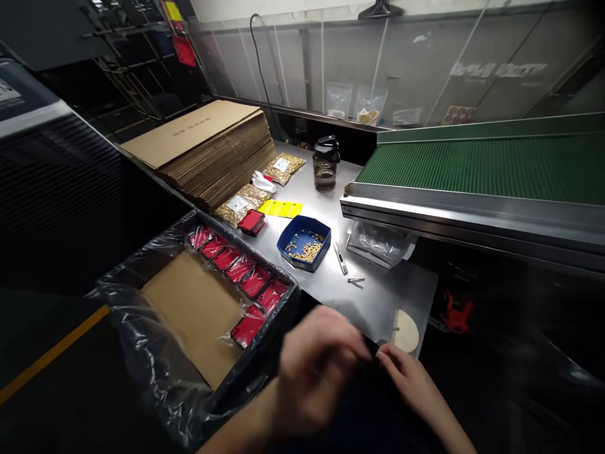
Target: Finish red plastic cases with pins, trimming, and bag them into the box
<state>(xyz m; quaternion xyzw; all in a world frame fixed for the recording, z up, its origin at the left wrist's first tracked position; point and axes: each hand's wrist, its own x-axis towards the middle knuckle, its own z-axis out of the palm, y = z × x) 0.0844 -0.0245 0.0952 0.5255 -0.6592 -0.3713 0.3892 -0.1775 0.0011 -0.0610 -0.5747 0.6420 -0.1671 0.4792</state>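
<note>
My left hand (321,366) is smeared by motion in front of the table's near edge, with its fingers bent; what it holds, if anything, does not show. To its right, my right hand (411,381) has thumb and fingertips pinched together at the near edge, on something too small or dark to make out. Just beyond the right hand lies a cream half-round piece (405,331). Farther in on the metal table (321,299) are small nippers (356,282), a utility knife (340,258) and a blue tray (305,265) with small brass-coloured parts.
On the left, a lined crate (155,384) holds several bagged red-and-black parts (240,268) along one side. Behind stand stacked cardboard (222,157), bags of brass parts (243,205), yellow labels (281,209) and a drink bottle (325,165). A green conveyor (472,167) rises at right.
</note>
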